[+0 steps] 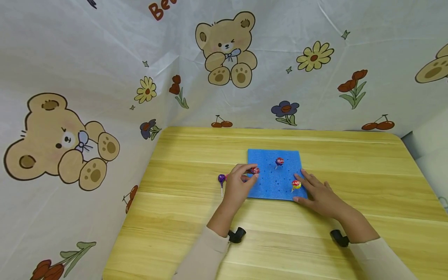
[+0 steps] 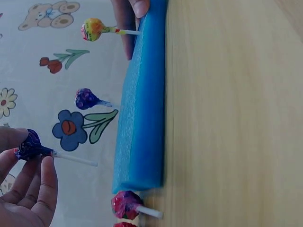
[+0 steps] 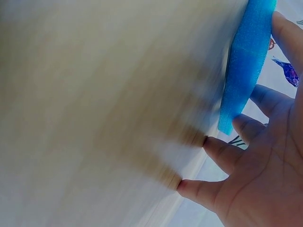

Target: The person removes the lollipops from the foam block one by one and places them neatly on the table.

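Note:
My left hand (image 1: 237,186) pinches a dark purple lollipop (image 2: 29,145) by its wrapped head, thumb on one side and fingers on the other. Its white stick points toward the blue foam board (image 1: 267,190), and in the left wrist view the stick's tip is apart from the foam. Two lollipops stand in the board: a purple-and-red lollipop (image 1: 279,161) toward the back and a yellow lollipop (image 1: 296,184) near the right edge. Along that right edge my right hand (image 1: 322,196) rests with fingers spread; some touch the foam, others the table.
Left of the board, a purple lollipop (image 1: 221,178) lies on the wooden table (image 1: 175,210). A pink lollipop (image 2: 125,204) lies near the board's left end, with a red one partly cut off beside it. Small holes dot the foam. A printed cloth (image 1: 224,105) hangs behind the table.

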Demonstrator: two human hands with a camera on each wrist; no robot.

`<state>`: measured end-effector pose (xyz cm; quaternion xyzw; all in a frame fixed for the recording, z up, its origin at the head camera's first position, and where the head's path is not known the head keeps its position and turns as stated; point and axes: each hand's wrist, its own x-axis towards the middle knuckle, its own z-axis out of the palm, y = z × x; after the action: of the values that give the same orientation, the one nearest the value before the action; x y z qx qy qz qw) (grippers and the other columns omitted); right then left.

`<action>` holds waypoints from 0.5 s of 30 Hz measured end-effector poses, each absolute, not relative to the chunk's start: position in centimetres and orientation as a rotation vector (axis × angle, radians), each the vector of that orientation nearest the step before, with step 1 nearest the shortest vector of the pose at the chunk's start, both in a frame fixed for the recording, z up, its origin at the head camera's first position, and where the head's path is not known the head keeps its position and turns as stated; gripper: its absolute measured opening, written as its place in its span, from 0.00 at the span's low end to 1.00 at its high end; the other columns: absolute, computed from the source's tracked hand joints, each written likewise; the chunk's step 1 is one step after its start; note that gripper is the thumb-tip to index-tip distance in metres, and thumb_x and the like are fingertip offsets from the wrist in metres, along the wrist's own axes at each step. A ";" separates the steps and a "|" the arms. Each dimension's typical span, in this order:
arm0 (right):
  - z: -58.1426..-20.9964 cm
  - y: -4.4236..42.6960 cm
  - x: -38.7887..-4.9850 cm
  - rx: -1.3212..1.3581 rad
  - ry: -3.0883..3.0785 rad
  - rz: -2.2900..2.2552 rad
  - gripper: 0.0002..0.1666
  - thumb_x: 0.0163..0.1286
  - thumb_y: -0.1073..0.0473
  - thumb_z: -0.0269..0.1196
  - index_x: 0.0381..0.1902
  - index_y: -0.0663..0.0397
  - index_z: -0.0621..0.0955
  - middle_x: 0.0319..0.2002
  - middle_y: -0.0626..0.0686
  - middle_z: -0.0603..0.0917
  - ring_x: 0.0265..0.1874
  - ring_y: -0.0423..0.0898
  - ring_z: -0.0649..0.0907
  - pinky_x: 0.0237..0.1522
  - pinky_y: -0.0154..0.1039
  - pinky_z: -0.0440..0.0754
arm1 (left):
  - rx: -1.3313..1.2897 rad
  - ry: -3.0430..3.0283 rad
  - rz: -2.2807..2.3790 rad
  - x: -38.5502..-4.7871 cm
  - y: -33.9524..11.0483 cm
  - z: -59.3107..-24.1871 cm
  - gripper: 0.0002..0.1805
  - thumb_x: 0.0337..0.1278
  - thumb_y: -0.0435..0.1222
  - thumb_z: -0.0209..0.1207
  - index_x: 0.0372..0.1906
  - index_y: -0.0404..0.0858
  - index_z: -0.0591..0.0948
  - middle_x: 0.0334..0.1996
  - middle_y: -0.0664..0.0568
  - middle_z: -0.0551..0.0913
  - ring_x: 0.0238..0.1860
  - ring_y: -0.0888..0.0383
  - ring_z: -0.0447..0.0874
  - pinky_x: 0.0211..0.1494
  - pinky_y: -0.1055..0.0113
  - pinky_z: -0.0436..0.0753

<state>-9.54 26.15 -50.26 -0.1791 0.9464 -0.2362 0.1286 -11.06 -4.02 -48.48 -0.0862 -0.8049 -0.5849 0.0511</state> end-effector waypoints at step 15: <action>-50.3 26.2 -9.6 -0.513 2.756 -0.663 0.51 0.70 0.34 0.62 0.81 0.45 0.56 0.82 0.62 0.50 0.77 0.72 0.54 0.64 0.85 0.47 | -0.161 -2.379 -1.840 -10.8 -7.2 -48.8 0.16 0.62 0.32 0.67 0.54 0.43 0.85 0.49 0.48 0.82 0.40 0.49 0.87 0.38 0.70 0.88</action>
<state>-9.61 26.21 -50.30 -0.1764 0.9486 -0.2282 0.1303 -10.84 -7.19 -48.81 -0.0534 -0.7882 -0.6097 0.0648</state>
